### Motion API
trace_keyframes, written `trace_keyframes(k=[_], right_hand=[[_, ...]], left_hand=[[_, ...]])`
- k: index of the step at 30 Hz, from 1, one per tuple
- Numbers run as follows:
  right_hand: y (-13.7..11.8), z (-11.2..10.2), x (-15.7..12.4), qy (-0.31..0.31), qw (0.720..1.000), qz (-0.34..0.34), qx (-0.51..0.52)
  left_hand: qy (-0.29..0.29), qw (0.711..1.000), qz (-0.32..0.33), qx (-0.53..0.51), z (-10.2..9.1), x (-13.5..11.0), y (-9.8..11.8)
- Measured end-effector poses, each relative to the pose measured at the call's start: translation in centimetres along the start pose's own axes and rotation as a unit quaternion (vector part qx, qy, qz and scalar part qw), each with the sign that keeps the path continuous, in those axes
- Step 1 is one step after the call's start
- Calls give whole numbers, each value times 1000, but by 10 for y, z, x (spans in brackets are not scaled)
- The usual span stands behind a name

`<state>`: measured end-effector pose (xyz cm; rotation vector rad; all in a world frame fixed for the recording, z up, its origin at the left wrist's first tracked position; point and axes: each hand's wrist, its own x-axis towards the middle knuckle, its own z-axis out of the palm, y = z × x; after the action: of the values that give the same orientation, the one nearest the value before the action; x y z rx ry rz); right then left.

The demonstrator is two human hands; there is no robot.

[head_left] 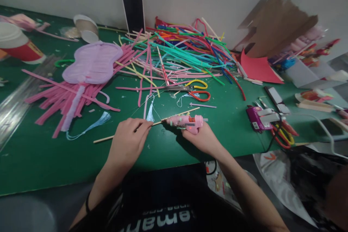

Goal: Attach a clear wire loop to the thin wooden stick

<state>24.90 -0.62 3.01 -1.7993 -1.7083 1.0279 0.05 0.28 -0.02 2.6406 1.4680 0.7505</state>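
Observation:
My left hand (132, 136) pinches a thin wooden stick (103, 139), which slants up to the right across the table. Wrapped around the handle of a pink glue gun (183, 121) is my right hand (202, 138). The gun's nozzle points left and meets or nearly meets the stick, just right of my left fingertips. A light blue tassel (150, 113) lies just behind the stick. Beyond the gun are scissors (199, 90) with one yellow and one red handle. On the left, a lilac fan-shaped piece (92, 63) made of pipe cleaners rests on pink pipe cleaners (49, 107).
A heap of coloured pipe cleaners (187, 50) lies at the back, near a phone (133, 9) leaning on the wall. Paper cups (85, 29) stand or lie at left. Toward the right are red paper (258, 67), a purple power adapter (255, 119) and a dark cable.

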Motion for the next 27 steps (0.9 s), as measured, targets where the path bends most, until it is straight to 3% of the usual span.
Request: trace_keyframes(k=[4,9,15,22,27], right_hand=[[0,0,1,22,1000,19,-6],[-3,0,0,-6,1000,-6,1],[-2,0,0,14,1000,26,0],[-2,-4,-4,-11,1000,8,8],[0,-4,-4,10,999,49,20]], left_hand=[[-1,1000,-4,-7,-1,0,0],[-3,1000,-7,-13,-2,0,1],[-3,1000,-9,-13,-2,0,1],[-6,1000,-3,-9,-1,0,1],[-5,1000,-4,-7,-2,0,1]])
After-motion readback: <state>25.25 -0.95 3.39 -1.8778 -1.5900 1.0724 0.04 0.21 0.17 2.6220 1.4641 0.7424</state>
